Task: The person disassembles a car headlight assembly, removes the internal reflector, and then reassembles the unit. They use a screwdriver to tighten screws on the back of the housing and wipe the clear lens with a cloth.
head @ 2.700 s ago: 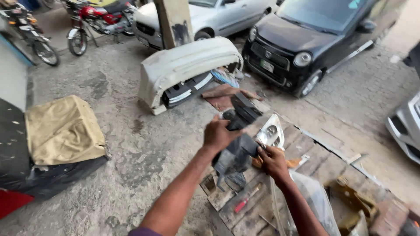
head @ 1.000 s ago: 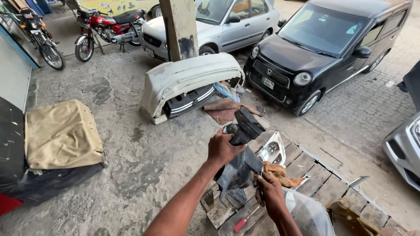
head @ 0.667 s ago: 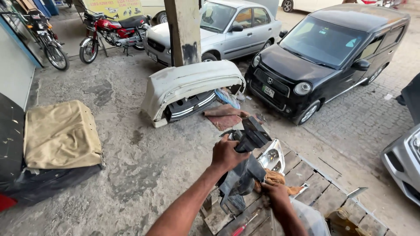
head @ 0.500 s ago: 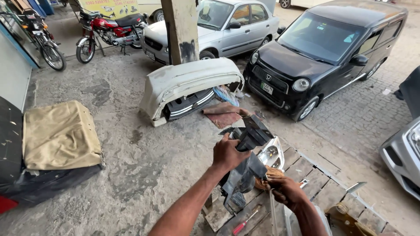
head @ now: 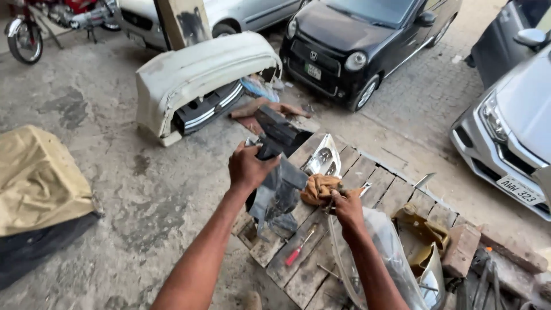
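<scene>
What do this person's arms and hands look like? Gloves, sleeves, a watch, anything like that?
Both arms are bare along all that shows, with no sleeves in view. The left hand and right hand wear no gloves, and no watch, bracelet or ring can be seen. The forearms are lean.

A headlight point(head: 322, 156), a rag point(head: 318, 188) and a screwdriver point(head: 298, 248) lie on the surface point(head: 379, 192). Behind it, a bumper point(head: 201, 74) rests on the floor, cars point(head: 361, 40) beyond.
</scene>
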